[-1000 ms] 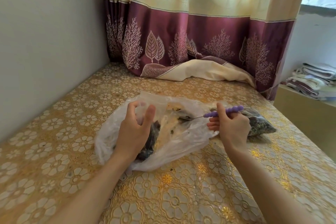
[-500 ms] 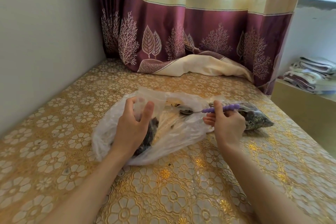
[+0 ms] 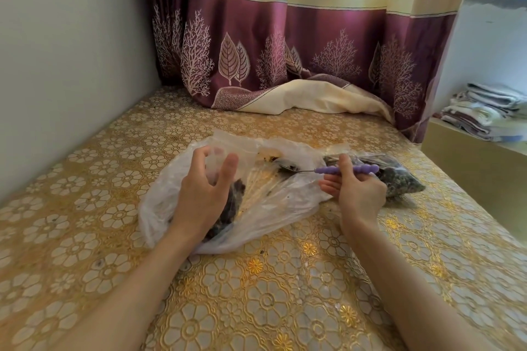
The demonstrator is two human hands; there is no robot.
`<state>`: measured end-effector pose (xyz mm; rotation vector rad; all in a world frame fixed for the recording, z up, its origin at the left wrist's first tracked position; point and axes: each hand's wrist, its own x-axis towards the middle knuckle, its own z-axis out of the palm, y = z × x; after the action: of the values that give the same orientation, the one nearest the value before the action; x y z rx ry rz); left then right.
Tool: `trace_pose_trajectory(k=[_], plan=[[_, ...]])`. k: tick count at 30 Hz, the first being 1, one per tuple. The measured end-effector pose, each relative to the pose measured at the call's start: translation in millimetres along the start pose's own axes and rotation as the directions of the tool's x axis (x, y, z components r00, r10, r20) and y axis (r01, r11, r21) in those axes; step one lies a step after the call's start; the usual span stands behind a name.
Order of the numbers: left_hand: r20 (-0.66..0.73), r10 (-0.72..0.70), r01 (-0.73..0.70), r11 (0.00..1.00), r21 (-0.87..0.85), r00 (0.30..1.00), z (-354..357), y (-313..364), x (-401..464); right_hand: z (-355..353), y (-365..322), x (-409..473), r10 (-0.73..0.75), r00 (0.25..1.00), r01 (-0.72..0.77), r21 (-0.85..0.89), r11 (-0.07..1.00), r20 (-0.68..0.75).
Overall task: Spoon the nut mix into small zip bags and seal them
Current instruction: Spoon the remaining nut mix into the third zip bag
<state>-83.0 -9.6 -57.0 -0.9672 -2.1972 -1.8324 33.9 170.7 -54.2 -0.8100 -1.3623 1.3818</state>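
Observation:
A large clear plastic bag (image 3: 273,208) lies crumpled on the gold flowered tablecloth (image 3: 256,293), with dark nut mix (image 3: 232,208) inside it. My left hand (image 3: 204,194) holds a small clear zip bag (image 3: 233,151) open by its mouth, thumb on one side and fingers on the other. My right hand (image 3: 356,194) grips a purple-handled spoon (image 3: 346,170); its metal bowl, carrying some dark mix, points left over the large bag. Behind my right hand lies a filled zip bag (image 3: 399,177) of dark mix.
A maroon and cream curtain (image 3: 285,51) hangs at the back, its hem pooled on the table. A grey wall (image 3: 65,65) borders the left. Folded towels (image 3: 490,111) sit on a ledge beyond the table's right edge.
The spoon has drawn slightly to the right and now carries dark mix in its bowl. My left hand keeps its hold on the small zip bag.

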Motion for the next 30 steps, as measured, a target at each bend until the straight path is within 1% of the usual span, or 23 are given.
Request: trace_pose_trajectory(k=[3, 6, 10, 15, 26, 30], plan=[[0.003, -0.001, 0.001, 1.0, -0.007, 1.0, 0.0, 0.3, -0.2, 0.5, 1.2, 1.2, 0.004, 1.0, -0.004, -0.002, 1.0, -0.01], [0.008, 0.003, -0.003, 1.0, -0.007, 1.0, 0.9, 0.3, 0.1, 2.6, 5.1, 0.4, 0.025, 1.0, -0.025, 0.002, 1.0, 0.012], [0.01, 0.005, -0.005, 1.0, -0.004, 1.0, 1.2, 0.3, 0.3, 6.1, 6.3, -1.3, 0.073, 0.995, -0.076, 0.05, 0.996, 0.066], [0.009, 0.007, -0.007, 1.0, -0.004, 1.0, 0.9, -0.2, 0.8, 4.5, 1.9, -0.2, 0.107, 0.992, -0.113, 0.099, 0.989, 0.07], [0.02, 0.002, -0.002, 1.0, -0.021, 1.0, 0.0, 1.4, -0.4, -3.1, -2.8, -3.6, 0.09, 0.991, -0.097, 0.066, 0.993, 0.1], [0.016, 0.004, -0.004, 1.0, -0.008, 1.0, 0.4, 1.0, 0.0, -3.8, -4.9, -4.4, 0.084, 0.988, -0.092, 0.054, 0.994, 0.132]])
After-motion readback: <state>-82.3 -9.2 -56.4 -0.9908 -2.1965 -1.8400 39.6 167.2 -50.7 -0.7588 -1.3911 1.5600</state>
